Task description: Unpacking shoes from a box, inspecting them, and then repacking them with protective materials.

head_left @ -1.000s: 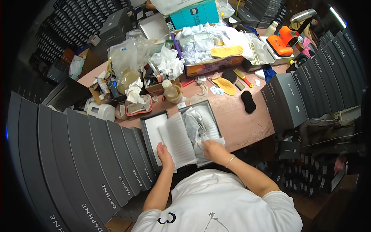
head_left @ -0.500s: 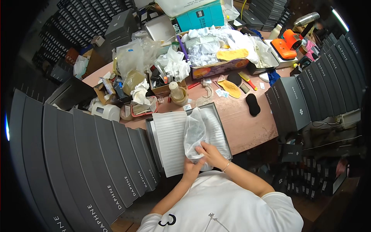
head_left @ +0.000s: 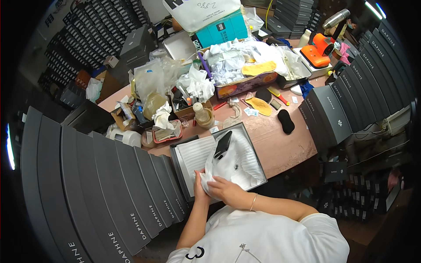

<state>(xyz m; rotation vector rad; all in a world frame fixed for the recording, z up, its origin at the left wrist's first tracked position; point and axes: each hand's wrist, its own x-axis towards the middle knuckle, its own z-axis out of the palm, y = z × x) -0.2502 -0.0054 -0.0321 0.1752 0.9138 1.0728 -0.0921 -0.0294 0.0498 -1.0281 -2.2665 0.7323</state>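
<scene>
An open grey shoe box lined with white ribbed paper sits at the table's near edge. Over it I hold a thin white bag with a dark shoe poking out of its top. My left hand grips the bag's lower left edge. My right hand clasps the bag's bottom right beside it. A bracelet circles my right wrist.
Rows of long grey boxes stand at my left, and more grey boxes at the right. The pink table carries yellow insoles, a black pad, a small bottle, crumpled white paper and an orange tool.
The tissue paper flap was laid flat in the box. Both hands came together on the white bag, which now stands higher with the dark shoe showing at its top.
</scene>
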